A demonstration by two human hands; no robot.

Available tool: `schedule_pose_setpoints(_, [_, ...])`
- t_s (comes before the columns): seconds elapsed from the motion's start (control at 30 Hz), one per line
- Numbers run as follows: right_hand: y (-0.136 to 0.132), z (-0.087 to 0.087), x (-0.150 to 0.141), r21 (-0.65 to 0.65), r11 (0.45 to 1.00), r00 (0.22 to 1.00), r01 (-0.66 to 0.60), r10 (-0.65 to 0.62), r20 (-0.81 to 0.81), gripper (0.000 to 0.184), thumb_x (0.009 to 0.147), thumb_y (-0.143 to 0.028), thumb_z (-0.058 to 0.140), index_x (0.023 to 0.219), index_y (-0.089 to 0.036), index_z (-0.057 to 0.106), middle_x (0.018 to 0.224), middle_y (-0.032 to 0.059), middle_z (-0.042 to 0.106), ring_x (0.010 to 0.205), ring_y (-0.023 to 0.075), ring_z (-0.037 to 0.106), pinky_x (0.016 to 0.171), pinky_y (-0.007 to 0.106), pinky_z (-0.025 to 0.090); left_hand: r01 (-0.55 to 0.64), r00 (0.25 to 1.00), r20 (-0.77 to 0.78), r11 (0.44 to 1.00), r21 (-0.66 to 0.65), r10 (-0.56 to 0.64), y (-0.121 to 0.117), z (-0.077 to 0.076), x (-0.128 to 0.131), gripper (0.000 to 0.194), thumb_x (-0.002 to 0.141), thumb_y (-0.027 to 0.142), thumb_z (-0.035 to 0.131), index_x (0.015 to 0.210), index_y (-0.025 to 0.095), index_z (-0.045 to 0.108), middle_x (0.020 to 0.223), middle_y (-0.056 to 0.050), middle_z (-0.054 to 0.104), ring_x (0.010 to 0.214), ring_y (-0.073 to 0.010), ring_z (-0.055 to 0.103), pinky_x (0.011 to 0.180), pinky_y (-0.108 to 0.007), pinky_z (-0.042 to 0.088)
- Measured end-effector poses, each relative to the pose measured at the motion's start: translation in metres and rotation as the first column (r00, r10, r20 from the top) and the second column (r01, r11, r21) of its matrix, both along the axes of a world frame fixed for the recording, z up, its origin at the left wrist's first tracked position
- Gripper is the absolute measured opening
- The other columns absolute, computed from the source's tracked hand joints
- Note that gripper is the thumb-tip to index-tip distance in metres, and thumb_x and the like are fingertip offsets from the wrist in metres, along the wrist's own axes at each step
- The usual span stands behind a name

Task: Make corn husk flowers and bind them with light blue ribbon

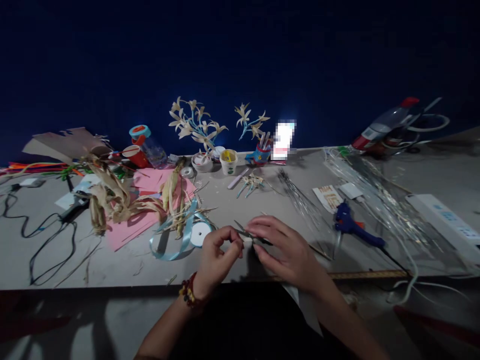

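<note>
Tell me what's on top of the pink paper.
Dried corn husks lie across the pink paper. Whatever is beneath the husks, including parts of the paper itself, is covered and can't be seen.

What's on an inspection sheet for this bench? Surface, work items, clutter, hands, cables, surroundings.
Surface: grey table, scraps scattered on it.
Work items: scissors and a small pale piece between the hands; pale flowers at the back.
Clutter: dry husks, pink paper, ribbon spool at left; glue gun and clear plastic bundle at right.
Left hand: fingers curled beside the pale piece.
Right hand: at the scissors; grip unclear.
Cables: black cords looped at left; white cable at right, over the front edge.
Surroundings: dark blue wall; other people, nothing seen.
</note>
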State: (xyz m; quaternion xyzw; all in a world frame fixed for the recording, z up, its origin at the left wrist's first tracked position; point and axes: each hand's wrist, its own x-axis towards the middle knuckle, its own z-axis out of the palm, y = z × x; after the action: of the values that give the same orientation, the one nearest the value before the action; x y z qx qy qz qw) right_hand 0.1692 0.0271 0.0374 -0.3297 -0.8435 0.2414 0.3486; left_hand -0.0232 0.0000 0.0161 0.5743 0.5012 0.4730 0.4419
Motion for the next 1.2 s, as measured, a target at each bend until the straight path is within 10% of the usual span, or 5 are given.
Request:
schedule_pose_setpoints(0.33, [0.006,-0.001,-0.001,-0.311,0.938,0.986,-0.154,0.127,-0.103,0.010,0.093,-0.019,0.060,0.093,-0.021,0.070,0.086,0.0035,0.072,0.078,0.0156,0.066,0.072,0.026,0.052,0.353,0.845,0.516,0.868,-0.348,-0.137,0.007,-0.017,-0.005,0.017,0.075,0.022,0.057,0.059,0.016,0.056,0.048,0.001,0.056,0.044,-0.0101,0.047,0.052,-0.024,0.038])
schedule_pose_setpoints(0.63, [0.002,-0.019,-0.011,-0.730,0.627,0.872,-0.272,-0.160,-0.462,0.024,0.084,-0.040,0.074,0.092,-0.018,0.069,0.078,0.0033,0.073,0.067,0.0148,0.069,0.062,0.026,0.057,0.195,0.921,0.370,0.966,-0.168,-0.122,0.003,-0.016,-0.005,0.020,0.085,0.035,0.064,0.078,0.016,0.065,0.072,-0.003,0.062,0.071,-0.0178,0.057,0.070,-0.031,0.047])
schedule_pose_setpoints(0.77, [0.000,-0.023,-0.005,-0.695,0.677,0.882,-0.242,-0.145,-0.449,0.018,0.088,-0.035,0.070,0.095,-0.019,0.068,0.079,0.0021,0.072,0.068,0.0149,0.069,0.062,0.025,0.057,0.216,0.883,0.459,0.952,-0.218,-0.096,0.000,-0.019,-0.004,0.024,0.083,0.036,0.069,0.073,0.017,0.060,0.065,-0.001,0.058,0.060,-0.0138,0.053,0.063,-0.028,0.043])
schedule_pose_setpoints(0.97, [-0.005,-0.019,-0.003,-0.245,0.967,0.964,-0.070,0.002,-0.266,0.025,0.088,-0.012,0.061,0.110,-0.021,0.066,0.097,0.0068,0.072,0.087,0.0181,0.069,0.078,0.031,0.057,0.249,0.834,0.546,0.937,-0.246,-0.079,0.000,-0.018,-0.001,0.024,0.081,0.035,0.071,0.072,0.016,0.059,0.065,-0.001,0.057,0.057,-0.0128,0.050,0.060,-0.027,0.040])
schedule_pose_setpoints(1.2, [-0.004,-0.023,-0.014,0.036,0.999,0.964,0.041,-0.030,-0.265,0.018,0.088,-0.010,0.061,0.097,-0.023,0.068,0.087,0.0049,0.073,0.081,0.0189,0.069,0.074,0.033,0.057,0.206,0.908,0.399,0.966,-0.158,-0.129,-0.002,-0.016,0.001,0.019,0.087,0.032,0.059,0.075,0.017,0.057,0.066,-0.002,0.057,0.061,-0.0157,0.054,0.064,-0.031,0.045])
